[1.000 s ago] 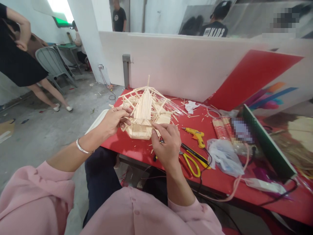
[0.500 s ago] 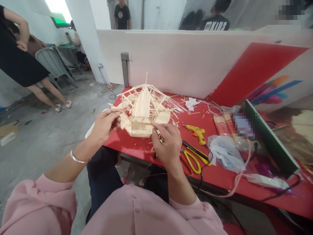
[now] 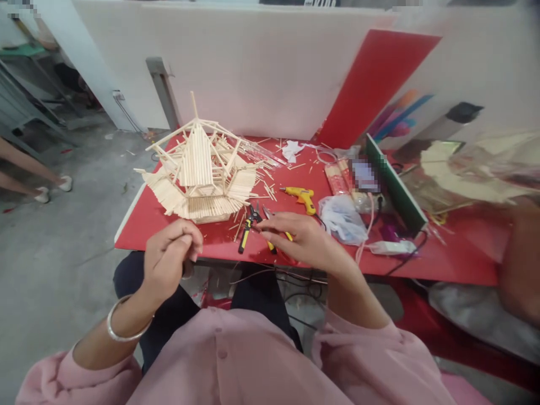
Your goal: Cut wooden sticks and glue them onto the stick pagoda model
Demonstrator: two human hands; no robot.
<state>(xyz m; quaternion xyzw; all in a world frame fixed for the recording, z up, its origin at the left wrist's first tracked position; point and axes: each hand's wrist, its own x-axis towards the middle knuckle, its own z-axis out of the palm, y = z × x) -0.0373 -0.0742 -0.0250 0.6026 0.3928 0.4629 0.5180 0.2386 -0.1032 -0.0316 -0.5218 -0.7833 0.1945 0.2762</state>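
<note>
A model house of thin wooden sticks (image 3: 202, 174) stands on the red table (image 3: 143, 225), near its left end. My left hand (image 3: 171, 256) hovers at the table's front edge below the model, fingers curled into a pinch; what it holds is not visible. My right hand (image 3: 304, 239) lies low over the table, fingers stretched left, with fingertips touching a black-and-yellow cutter (image 3: 247, 225) that lies in front of the model. Loose stick offcuts are scattered round the cutter.
A yellow glue gun (image 3: 301, 197), a crumpled plastic bag (image 3: 341, 216) and stick packets (image 3: 337, 177) lie right of my hands. A green-edged board (image 3: 394, 185) leans further right. A white partition (image 3: 253, 67) backs the table. Another person's arm (image 3: 521, 253) shows at far right.
Both hands have left the model and dropped toward the table's front edge. My right hand now reaches to the cutter. The view has tilted down and to the right.
</note>
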